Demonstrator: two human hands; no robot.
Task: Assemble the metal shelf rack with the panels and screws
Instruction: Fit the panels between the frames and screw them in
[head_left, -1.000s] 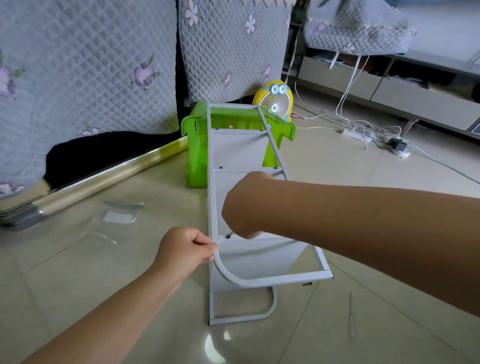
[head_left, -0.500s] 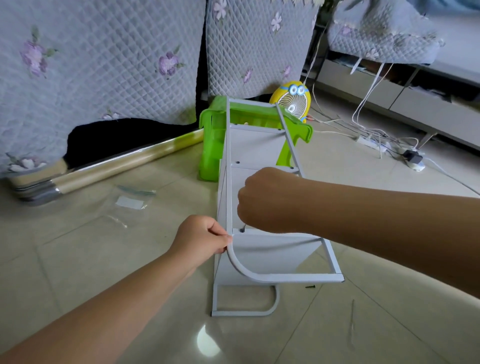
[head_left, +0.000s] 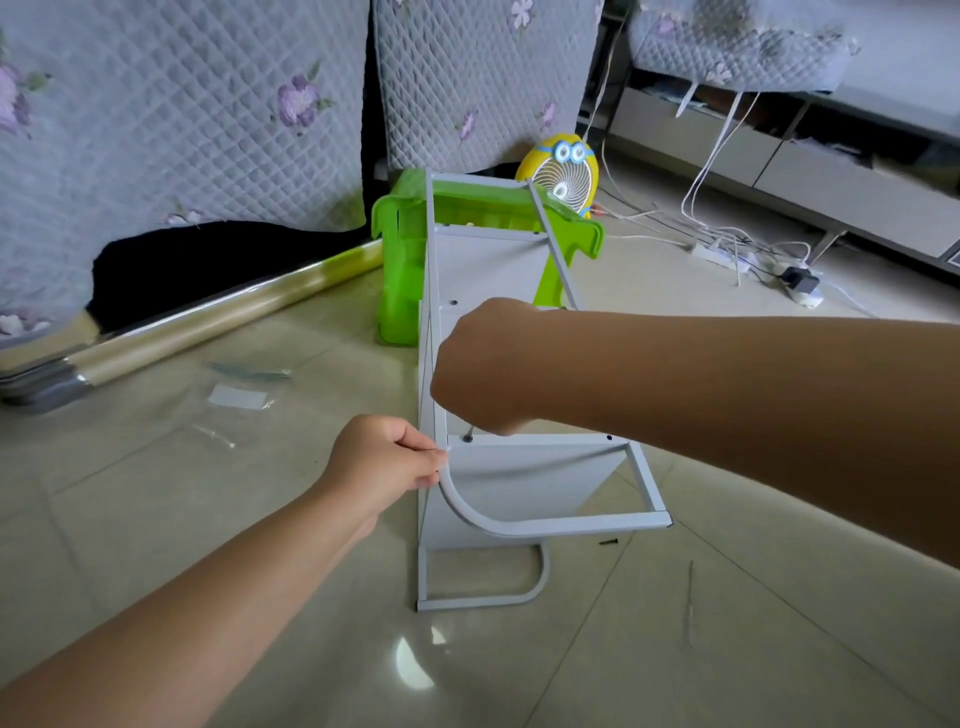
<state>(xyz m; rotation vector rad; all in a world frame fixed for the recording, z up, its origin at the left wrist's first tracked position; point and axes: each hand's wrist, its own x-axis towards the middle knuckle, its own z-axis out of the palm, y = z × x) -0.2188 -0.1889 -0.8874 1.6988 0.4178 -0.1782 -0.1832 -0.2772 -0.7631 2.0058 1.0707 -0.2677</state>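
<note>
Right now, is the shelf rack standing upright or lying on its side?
On its side: one frame of the shelf rack rests on the floor.

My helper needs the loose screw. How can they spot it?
Start at the grey rack lying on the tiled floor. Just before its near right corner lies a short black screw, alone on the tile; the other screw stands in the rack under the right hand.

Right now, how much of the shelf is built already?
Mostly built: the grey rack lies on its side with panels fitted between its side frames. In hand: the left hand pinches the frame while the right hand seems to turn a screw into the near panel. Left: probably the loose screw on the floor needs fitting.
</note>
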